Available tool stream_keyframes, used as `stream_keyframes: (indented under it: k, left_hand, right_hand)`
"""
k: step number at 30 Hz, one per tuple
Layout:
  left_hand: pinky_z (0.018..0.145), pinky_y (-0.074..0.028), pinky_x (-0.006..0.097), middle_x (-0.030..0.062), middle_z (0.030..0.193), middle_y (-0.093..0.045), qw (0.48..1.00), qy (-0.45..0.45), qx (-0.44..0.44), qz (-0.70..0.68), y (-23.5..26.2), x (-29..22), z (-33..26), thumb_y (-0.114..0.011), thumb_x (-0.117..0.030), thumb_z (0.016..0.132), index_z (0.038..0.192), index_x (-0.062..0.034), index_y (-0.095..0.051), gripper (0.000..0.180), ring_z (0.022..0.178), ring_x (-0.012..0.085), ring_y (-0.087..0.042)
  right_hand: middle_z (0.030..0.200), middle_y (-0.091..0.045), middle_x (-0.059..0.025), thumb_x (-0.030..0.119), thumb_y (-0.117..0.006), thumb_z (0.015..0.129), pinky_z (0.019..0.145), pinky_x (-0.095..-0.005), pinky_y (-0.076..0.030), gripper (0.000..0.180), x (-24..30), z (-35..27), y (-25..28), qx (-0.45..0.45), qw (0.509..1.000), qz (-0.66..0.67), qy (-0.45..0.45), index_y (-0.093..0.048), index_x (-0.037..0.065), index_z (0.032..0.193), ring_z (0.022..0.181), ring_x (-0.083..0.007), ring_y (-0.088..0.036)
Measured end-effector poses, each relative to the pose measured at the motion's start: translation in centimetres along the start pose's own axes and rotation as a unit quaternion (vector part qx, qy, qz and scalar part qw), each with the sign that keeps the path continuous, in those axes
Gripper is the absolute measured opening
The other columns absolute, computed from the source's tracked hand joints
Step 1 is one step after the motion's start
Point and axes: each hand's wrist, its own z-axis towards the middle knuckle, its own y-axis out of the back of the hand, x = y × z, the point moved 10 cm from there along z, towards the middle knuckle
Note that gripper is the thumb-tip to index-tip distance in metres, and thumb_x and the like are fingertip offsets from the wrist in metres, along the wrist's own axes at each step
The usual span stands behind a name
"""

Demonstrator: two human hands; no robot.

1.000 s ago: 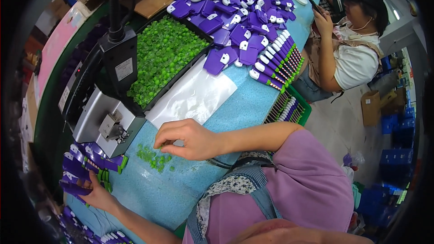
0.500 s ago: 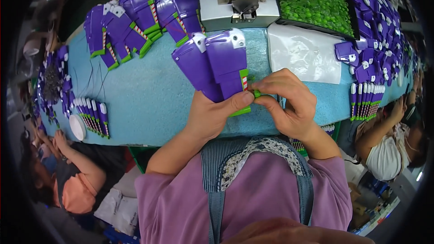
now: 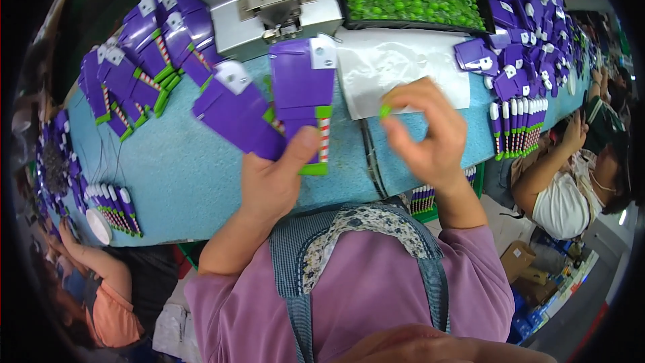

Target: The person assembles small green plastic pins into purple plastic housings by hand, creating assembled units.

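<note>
My left hand (image 3: 272, 185) is closed on two flat purple plastic pieces, its thumb pressed across their lower ends. The upright purple piece (image 3: 300, 84) has a white corner, a red-and-white striped strip and a green foot. Beside it, the second purple piece (image 3: 235, 114) fans out to the left, its lower end partly hidden by the first and by my hand. To the right, my right hand (image 3: 430, 141), blurred, pinches a small green plastic piece (image 3: 385, 111) between thumb and finger, apart from the purple pieces.
Ahead stands a metal machine (image 3: 232, 20), beside a black tray (image 3: 488, 10) of green pieces. A white sheet (image 3: 403, 60) lies before the tray. Similar purple pieces (image 3: 138, 84) overlap at left; purple parts (image 3: 517, 47) heap at right. Co-workers sit on both sides.
My right hand has moved up and away from the striped edge with the small green piece. The two purple pieces have spread apart in my left hand. The whole view has shifted.
</note>
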Motion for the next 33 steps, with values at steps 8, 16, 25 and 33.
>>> stream_keyframes:
  k: [8,16,25,33]
  left_hand:
    - [0.060,-0.045,0.032,0.0122,0.091,-0.059,0.998,0.034,0.008,-0.045,-0.6,0.6,0.4,-0.054,-0.011,0.090,0.116,0.0012,-0.050,0.029,0.074,0.0183,-0.055]
    - [0.077,-0.049,0.033,0.0093,0.105,-0.060,0.990,-0.066,0.070,0.105,-1.2,-1.1,-0.3,-0.058,0.004,0.086,0.119,0.0022,-0.052,0.033,0.092,0.0165,-0.059]
    - [0.075,-0.048,0.026,0.0043,0.094,-0.066,0.954,-0.179,0.074,0.231,-3.2,-3.5,-1.1,-0.068,-0.003,0.086,0.100,0.0008,-0.065,0.015,0.084,0.0117,-0.060]
    - [0.075,-0.048,0.026,0.0045,0.094,-0.066,0.936,-0.184,0.077,0.290,-3.2,-3.5,-1.8,-0.068,-0.004,0.086,0.103,0.0005,-0.064,0.018,0.084,0.0126,-0.061]
  right_hand:
    - [0.091,-0.060,-0.0033,0.009,-0.071,0.070,0.076,-0.0374,-0.037,0.015,-7.5,-0.9,4.6,-0.035,0.933,-0.355,-0.053,-0.064,0.006,0.083,0.087,-0.0241,-0.051]
    - [0.090,-0.063,-0.0023,0.007,-0.072,0.070,0.078,-0.0344,-0.038,0.014,-5.4,-0.4,4.6,-0.094,0.958,-0.269,-0.023,-0.065,0.006,0.082,0.085,-0.0222,-0.052]
    - [0.097,-0.061,-0.0092,0.003,-0.073,0.073,0.085,-0.0307,-0.040,0.017,-2.2,-1.5,-0.6,0.014,0.965,0.233,-0.123,-0.067,0.001,0.089,0.093,-0.0198,-0.052]
    - [0.087,-0.064,-0.0064,0.005,-0.074,0.074,0.075,-0.0297,-0.042,0.011,-1.1,-1.6,-2.4,0.068,0.976,0.182,-0.096,-0.067,0.004,0.083,0.081,-0.0184,-0.054]
